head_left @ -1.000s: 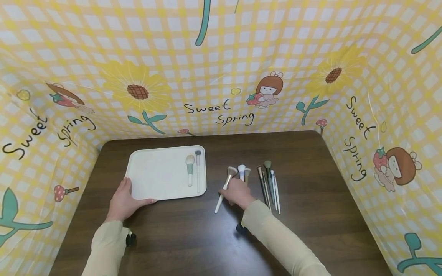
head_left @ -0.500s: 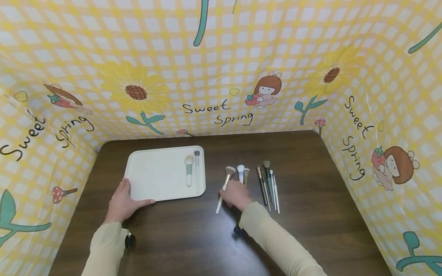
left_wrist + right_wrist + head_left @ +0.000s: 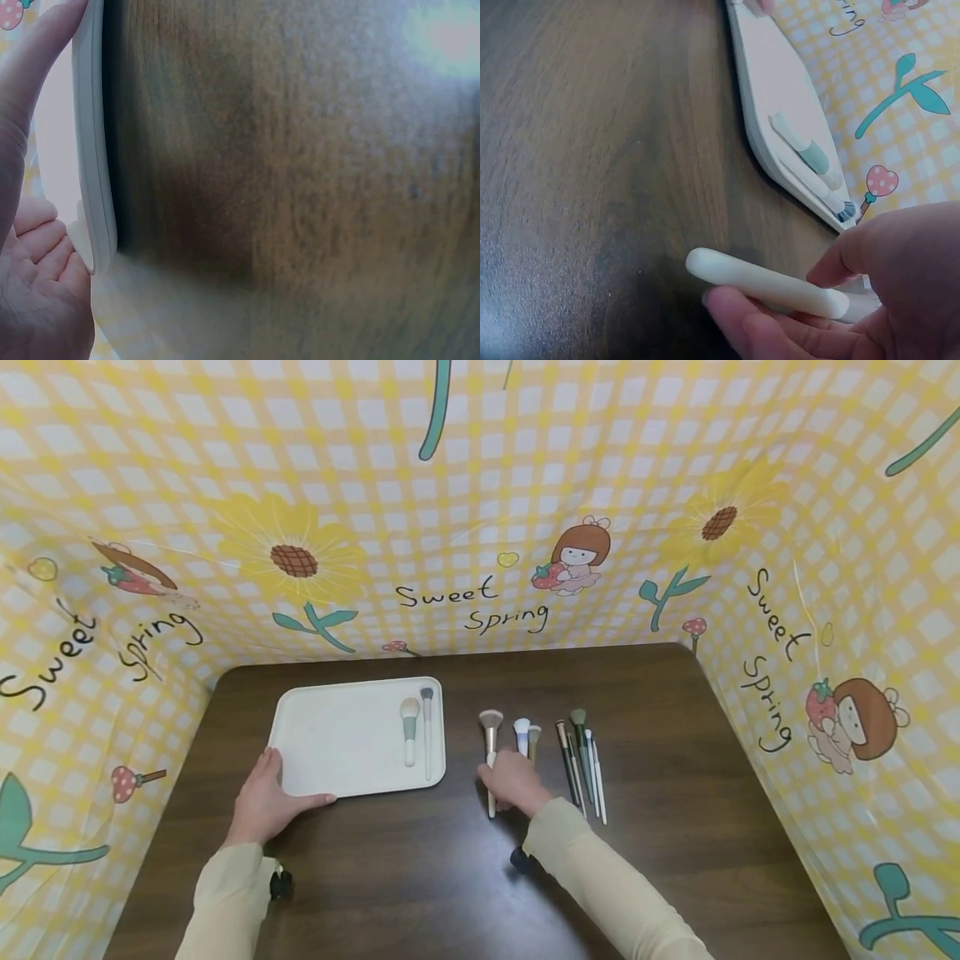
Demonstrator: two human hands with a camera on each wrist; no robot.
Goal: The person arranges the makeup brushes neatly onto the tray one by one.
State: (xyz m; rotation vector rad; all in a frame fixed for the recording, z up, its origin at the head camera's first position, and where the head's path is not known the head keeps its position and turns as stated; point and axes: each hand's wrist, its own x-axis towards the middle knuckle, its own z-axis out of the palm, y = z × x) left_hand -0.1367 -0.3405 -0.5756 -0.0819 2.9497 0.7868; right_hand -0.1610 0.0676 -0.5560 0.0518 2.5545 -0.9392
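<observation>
My left hand (image 3: 258,806) rests at the near left corner of a white tray (image 3: 337,739), thumb along the front rim and fingers at the left side. Right of the tray, my right hand (image 3: 517,783) pinches a makeup brush (image 3: 491,723) by its off-white handle (image 3: 769,286) between thumb and fingers. That brush points its wide bristle head away from me. Inside the tray, along its right side, lie a green-and-white brush (image 3: 409,732) and a slim white brush (image 3: 428,735) with dark bristles. Beyond my right hand, a white-headed brush (image 3: 522,735) and a tan brush (image 3: 534,741) are partly hidden.
Farther right on the dark wooden table (image 3: 420,877) several brushes lie side by side, among them a dark green one (image 3: 579,735) and a thin white one (image 3: 598,785). A yellow checked cloth (image 3: 480,527) walls in the back and both sides.
My right hand has turned the held brush from a slant to nearly straight up-and-down in the head view. My left hand and the tray hold their place.
</observation>
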